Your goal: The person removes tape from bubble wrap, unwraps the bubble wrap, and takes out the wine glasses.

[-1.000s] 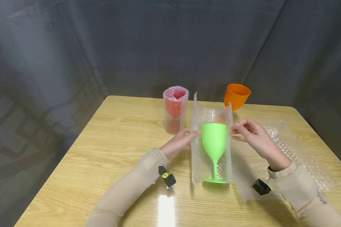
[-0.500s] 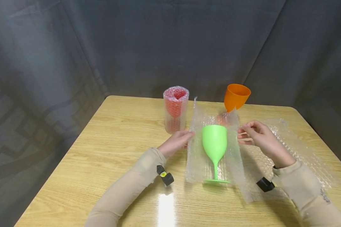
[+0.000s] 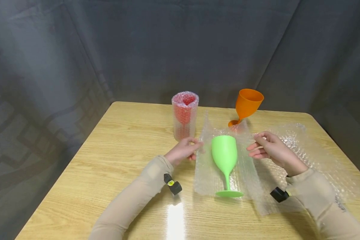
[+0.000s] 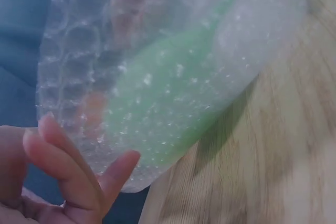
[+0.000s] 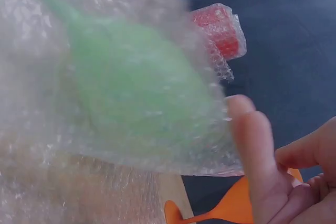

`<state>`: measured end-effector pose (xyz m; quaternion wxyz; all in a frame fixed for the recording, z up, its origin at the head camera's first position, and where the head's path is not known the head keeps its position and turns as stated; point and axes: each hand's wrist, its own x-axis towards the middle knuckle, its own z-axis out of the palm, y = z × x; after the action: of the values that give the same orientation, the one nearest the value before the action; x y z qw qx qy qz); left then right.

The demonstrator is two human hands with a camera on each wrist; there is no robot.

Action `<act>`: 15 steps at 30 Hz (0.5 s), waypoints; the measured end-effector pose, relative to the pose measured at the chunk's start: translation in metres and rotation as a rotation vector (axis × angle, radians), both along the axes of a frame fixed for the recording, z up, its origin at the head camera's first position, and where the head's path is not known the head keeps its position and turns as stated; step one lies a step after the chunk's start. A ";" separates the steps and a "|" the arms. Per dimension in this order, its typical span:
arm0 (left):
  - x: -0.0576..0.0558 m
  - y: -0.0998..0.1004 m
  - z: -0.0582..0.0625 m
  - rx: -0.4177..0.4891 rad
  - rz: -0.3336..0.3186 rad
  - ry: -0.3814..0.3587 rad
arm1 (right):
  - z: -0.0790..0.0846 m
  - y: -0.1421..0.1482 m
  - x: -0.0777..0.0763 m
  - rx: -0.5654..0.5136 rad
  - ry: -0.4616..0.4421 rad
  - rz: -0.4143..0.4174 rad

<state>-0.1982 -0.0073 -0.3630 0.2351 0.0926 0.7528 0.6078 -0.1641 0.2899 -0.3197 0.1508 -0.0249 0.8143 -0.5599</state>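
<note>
A lime-green goblet (image 3: 224, 153) lies on a sheet of bubble wrap (image 3: 204, 176), its bowl away from me and its foot towards me. Both side edges of the sheet curve up a little. At the sheet's left edge is my left hand (image 3: 183, 150), its fingertips against the wrap with no clear grip. My right hand (image 3: 271, 150) is by the right edge, fingers extended. In the right wrist view its fingers (image 5: 256, 140) touch the wrap's rim. Through the wrap, the goblet (image 4: 157, 82) shows blurred in the left wrist view.
A red goblet rolled in bubble wrap (image 3: 185, 116) stands upright behind my left hand. Farther back on the right is an orange goblet (image 3: 248, 104). More bubble wrap (image 3: 306, 160) lies flat at the right. The wooden table (image 3: 123, 143) ends at a dark curtain.
The wrap's raised sides have spread apart and sunk lower around the green goblet. My left hand has shifted slightly left, and the orange goblet's foot has come into sight.
</note>
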 end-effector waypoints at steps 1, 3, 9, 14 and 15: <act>0.000 -0.001 0.000 -0.011 -0.002 -0.006 | -0.001 0.000 0.000 -0.003 -0.006 0.008; -0.002 -0.002 -0.001 -0.034 -0.014 -0.012 | -0.001 0.001 0.000 0.006 -0.017 0.023; -0.005 -0.009 -0.004 -0.090 -0.062 0.013 | -0.003 0.004 0.002 0.109 -0.037 0.080; -0.006 -0.014 -0.005 -0.109 -0.068 0.031 | -0.005 0.006 0.004 0.163 -0.047 0.127; -0.006 -0.014 -0.004 -0.113 -0.067 0.034 | -0.005 0.007 0.004 0.171 -0.045 0.138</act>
<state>-0.2043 -0.0216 -0.3673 0.2475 0.1145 0.7864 0.5543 -0.1602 0.2965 -0.3247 0.2090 -0.0555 0.8518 -0.4772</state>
